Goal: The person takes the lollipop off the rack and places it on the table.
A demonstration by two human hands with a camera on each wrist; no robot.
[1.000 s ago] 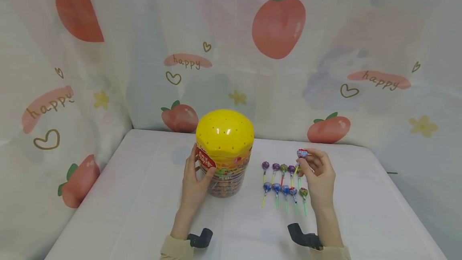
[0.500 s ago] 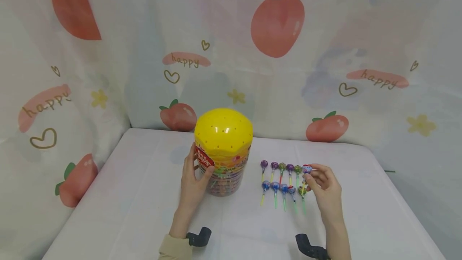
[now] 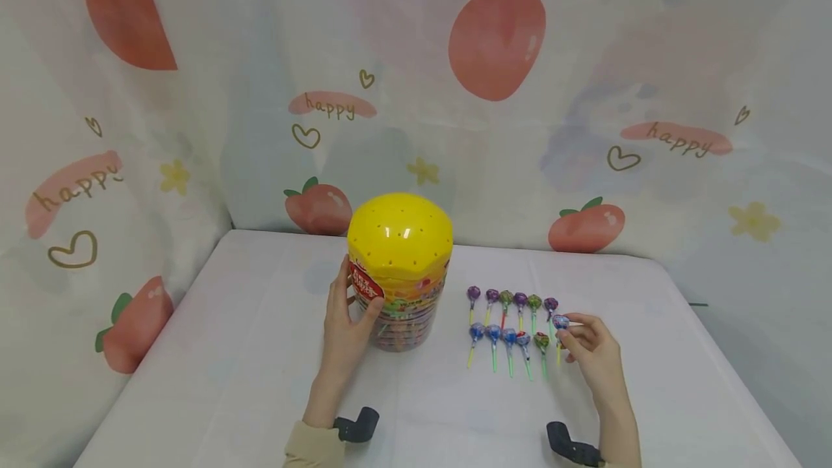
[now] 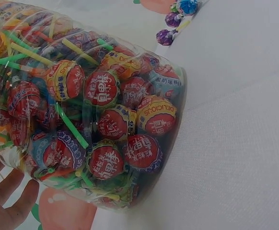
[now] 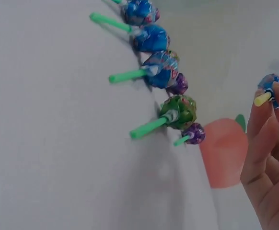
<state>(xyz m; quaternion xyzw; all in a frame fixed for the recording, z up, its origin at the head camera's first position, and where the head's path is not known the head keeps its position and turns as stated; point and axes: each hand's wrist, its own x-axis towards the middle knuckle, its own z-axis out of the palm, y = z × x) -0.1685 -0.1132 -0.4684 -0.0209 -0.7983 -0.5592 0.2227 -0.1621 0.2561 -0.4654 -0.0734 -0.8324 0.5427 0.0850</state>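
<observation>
A large clear jar [image 3: 403, 323] with a yellow dome lid [image 3: 399, 233] stands upright on the table. Wrapped lollipops [image 4: 106, 129] fill it. My left hand [image 3: 344, 331] holds its left side, thumb across the front and fingers on the far side. In my right hand [image 3: 594, 356] a blue-wrapped lollipop [image 5: 271, 81] is pinched between thumb and fingertips, its yellow stick pointing down in the head view. It is at the right end of two rows of lollipops: a back row [image 3: 506, 297] of mostly purple and green ones and a front row [image 3: 494, 332] of mostly blue ones.
A white cloth covers the table [image 3: 247, 352]. Behind it hangs a curtain [image 3: 390, 35] printed with fruit, hearts and the word happy. Black bent pieces [image 3: 359, 425] are at both wrists.
My right hand has brought the lollipop down and to the right, from above the back row to the front row's right end. My left hand stays on the jar.
</observation>
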